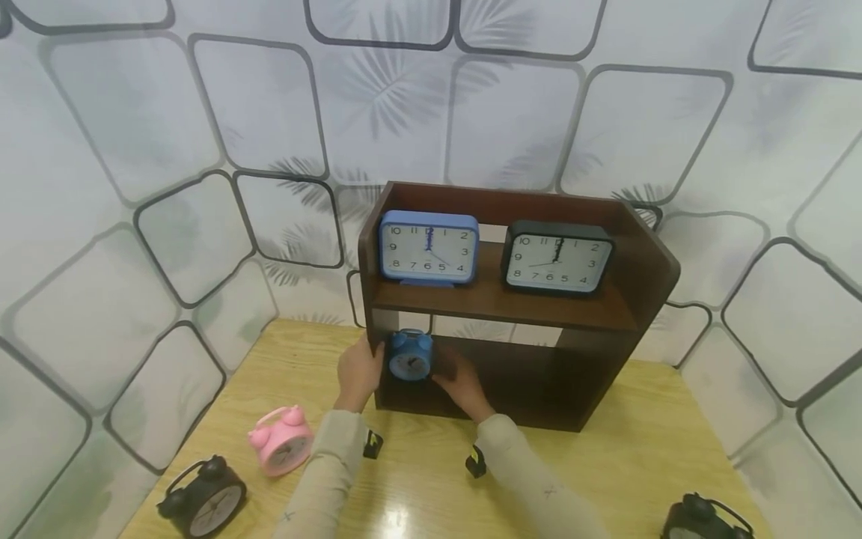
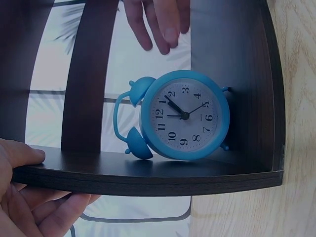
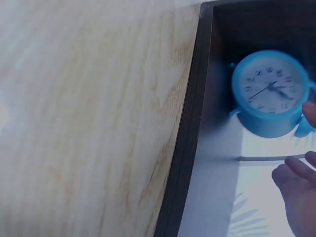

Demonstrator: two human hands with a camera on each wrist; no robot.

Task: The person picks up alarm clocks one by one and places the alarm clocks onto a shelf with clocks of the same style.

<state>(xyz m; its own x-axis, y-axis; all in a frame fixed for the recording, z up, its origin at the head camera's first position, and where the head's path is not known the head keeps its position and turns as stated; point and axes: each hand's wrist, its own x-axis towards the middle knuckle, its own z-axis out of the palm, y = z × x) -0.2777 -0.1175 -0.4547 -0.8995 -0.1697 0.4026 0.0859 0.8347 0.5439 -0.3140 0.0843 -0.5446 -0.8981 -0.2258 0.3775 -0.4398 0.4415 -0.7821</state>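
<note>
A blue twin-bell alarm clock (image 1: 410, 355) stands upright on the lower level of a dark brown wooden shelf (image 1: 505, 305), close to its left side panel. My left hand (image 1: 359, 372) grips that panel, thumb on the inner face and fingers round the outside, as the left wrist view shows. To the clock's right is my right hand (image 1: 462, 380), its fingers loosely extended and holding nothing. In the right wrist view, the thumb of the right hand (image 3: 299, 197) overlaps the edge of the blue clock (image 3: 270, 94) near its bells.
On the upper level sit a blue rectangular clock (image 1: 429, 248) and a black rectangular clock (image 1: 558, 257). A pink alarm clock (image 1: 281, 442) and a black alarm clock (image 1: 203, 500) stand at the table's left. Another black alarm clock (image 1: 703, 518) is at the front right. Patterned walls surround the wooden table (image 1: 417, 479).
</note>
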